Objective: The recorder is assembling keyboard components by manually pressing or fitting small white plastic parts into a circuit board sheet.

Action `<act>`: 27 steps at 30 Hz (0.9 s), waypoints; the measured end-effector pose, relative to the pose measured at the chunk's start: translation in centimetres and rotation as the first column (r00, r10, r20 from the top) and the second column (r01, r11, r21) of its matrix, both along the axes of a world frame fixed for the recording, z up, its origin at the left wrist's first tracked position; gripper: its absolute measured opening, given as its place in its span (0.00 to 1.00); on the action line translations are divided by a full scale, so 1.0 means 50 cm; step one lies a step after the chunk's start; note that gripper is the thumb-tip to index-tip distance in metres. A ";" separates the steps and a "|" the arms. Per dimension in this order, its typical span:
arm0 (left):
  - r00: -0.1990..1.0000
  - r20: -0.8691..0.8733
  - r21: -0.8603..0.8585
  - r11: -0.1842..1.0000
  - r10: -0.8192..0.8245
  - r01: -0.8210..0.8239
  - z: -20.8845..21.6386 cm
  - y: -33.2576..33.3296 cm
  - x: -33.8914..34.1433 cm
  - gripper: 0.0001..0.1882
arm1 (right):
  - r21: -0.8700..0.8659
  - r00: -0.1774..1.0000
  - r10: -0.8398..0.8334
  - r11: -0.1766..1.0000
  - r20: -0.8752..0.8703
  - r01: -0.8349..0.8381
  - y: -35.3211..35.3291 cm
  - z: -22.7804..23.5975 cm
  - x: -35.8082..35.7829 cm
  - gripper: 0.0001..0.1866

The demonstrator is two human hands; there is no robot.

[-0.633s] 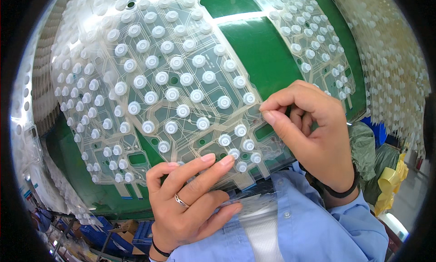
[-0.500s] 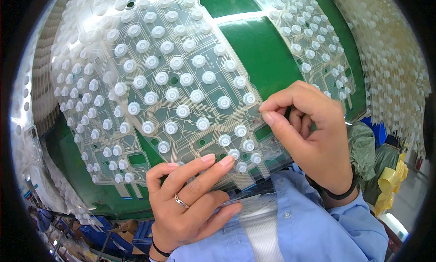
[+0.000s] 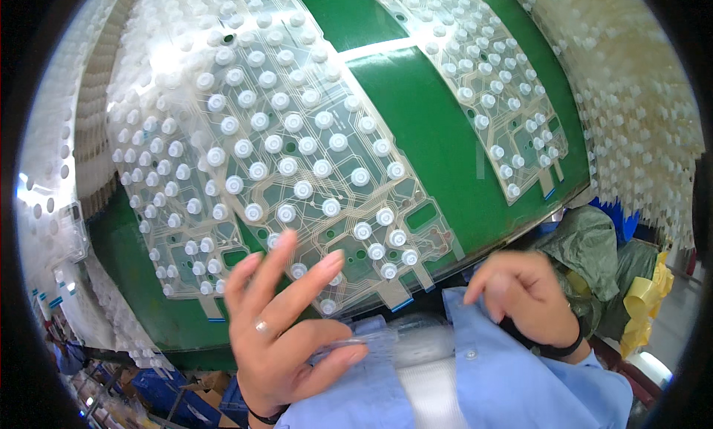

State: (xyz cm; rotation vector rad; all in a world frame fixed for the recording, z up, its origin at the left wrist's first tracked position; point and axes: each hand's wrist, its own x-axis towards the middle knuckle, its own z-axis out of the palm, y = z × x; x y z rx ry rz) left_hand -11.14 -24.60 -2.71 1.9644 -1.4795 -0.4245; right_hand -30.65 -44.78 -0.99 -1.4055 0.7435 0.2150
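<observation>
Left, near: blue crate (image 3: 160,392) standing beside an open cardboard box (image 3: 212,388); contents not showing
Left hand (image 3: 286,332): fingers spreading loosely over the near edge of the sheet, contact unclear; clear film (image 3: 334,345) lying by thumb and forefinger, grip impossible to tell
Centre: clear circuit sheet (image 3: 278,190) lying on the green table (image 3: 445,132); white caps (image 3: 287,167) already standing across it, apparently fitted; work remaining impossible to tell
Right, far: second sheet (image 3: 479,66), likewise bearing caps
Right hand (image 3: 523,295): fingers curling, blurring, hovering apart from both sheets; any hold impossible to tell
Right: green bag (image 3: 583,239) bulging, contents hidden
</observation>
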 end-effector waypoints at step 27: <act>0.982 -0.086 0.002 0.985 0.170 -0.170 -0.002 0.049 0.048 0.10 | -0.790 0.773 -0.440 0.198 0.457 0.580 -0.157 -0.066 -0.017 0.32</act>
